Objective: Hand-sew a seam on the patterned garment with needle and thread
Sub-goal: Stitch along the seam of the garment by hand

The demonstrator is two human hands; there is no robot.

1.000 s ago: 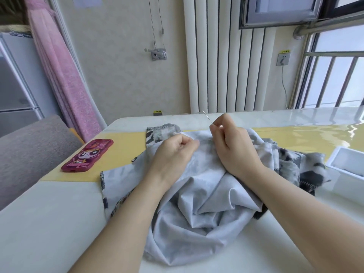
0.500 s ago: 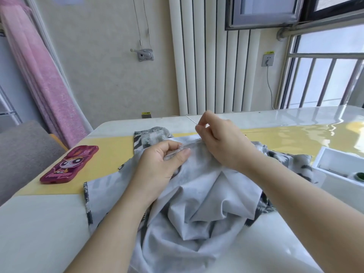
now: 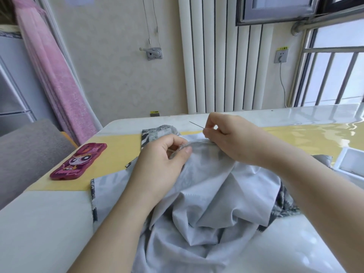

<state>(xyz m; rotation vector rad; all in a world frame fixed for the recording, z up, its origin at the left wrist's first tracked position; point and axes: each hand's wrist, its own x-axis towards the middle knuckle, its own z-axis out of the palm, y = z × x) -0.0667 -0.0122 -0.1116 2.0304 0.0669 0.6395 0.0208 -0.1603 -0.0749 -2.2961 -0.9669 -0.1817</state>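
Patterned garment (image 3: 206, 203) lies bunched mid-tabletop (image 3: 39, 223), pale reverse side up, with grey print showing along its edges at 9 and 3 o'clock.

Left hand (image 3: 163, 160) is on the garment's far part. Its grip is narrow, thumb and fingers pinching a folded edge of the cloth and lifting it slightly.

Right hand (image 3: 232, 138) sits just beside it at 2 o'clock, its heel resting on the fabric. Its grip is closed on the needle (image 3: 197, 125), which is pinched between thumb and forefinger. The shaft is clear of the cloth, tip pointing toward 10 o'clock.

Yellow mat (image 3: 118, 146) runs under the garment's far edge. Pink cartoon phone case (image 3: 78, 161) lies flat on the mat at 9 o'clock, well apart from the cloth. White tray (image 3: 350, 164) is at 3 o'clock, cut by the frame edge. Grey chair (image 3: 25, 154) stands at the tabletop's 9 o'clock side, and a white radiator (image 3: 216, 56) is on the wall at 12 o'clock.
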